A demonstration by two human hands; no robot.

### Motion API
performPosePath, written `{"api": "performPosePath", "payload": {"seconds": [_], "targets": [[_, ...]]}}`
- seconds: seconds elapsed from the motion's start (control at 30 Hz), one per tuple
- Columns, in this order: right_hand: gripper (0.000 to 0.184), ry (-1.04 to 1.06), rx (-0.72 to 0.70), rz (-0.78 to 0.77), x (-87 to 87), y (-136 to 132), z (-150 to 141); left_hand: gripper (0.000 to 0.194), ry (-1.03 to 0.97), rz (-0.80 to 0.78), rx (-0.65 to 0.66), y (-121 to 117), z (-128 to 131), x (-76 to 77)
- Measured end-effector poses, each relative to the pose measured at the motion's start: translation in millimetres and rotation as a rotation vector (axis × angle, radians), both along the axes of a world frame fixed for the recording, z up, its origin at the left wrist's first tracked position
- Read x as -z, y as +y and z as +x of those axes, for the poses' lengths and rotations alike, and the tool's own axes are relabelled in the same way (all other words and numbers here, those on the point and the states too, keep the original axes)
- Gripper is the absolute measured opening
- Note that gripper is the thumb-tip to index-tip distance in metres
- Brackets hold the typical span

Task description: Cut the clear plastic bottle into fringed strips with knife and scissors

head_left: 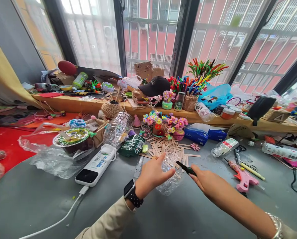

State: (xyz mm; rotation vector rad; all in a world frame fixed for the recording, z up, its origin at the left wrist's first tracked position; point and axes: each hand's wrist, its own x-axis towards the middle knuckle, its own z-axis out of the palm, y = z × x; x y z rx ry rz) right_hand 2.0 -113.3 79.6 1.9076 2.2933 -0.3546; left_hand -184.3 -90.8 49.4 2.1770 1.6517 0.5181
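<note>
A clear, cut-looking plastic bottle (pixel 170 186) is in front of me on the grey table. My left hand (pixel 152 174) is closed around its left side, with thumb and forefinger stretched over the clear plastic; the other fingers are mostly hidden. In my right hand (pixel 200 177) is a craft knife (pixel 186 168) with a dark green handle. Its dark blade points left at the bottle's right side; whether it touches the plastic I cannot tell. Behind the bottle lies a loose heap of wooden craft sticks (pixel 167 146).
A white power bank (pixel 98 166) with a cable and a lidded bowl (pixel 72 141) in a plastic bag stand left. Behind are a green crumpled bottle wrapper (pixel 131 145) and blue tissue packs (pixel 196 133). To the right lie a clear bottle (pixel 225 147) and a pink glue gun (pixel 245 179).
</note>
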Motion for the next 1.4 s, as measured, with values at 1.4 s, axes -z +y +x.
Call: {"api": "performPosePath", "payload": {"seconds": [1.4], "targets": [[0.027,0.081,-0.034,0.021,-2.9,8.4,4.5,0.028,-0.169,0.892,0.351,1.9,-3.9,37.0]]}}
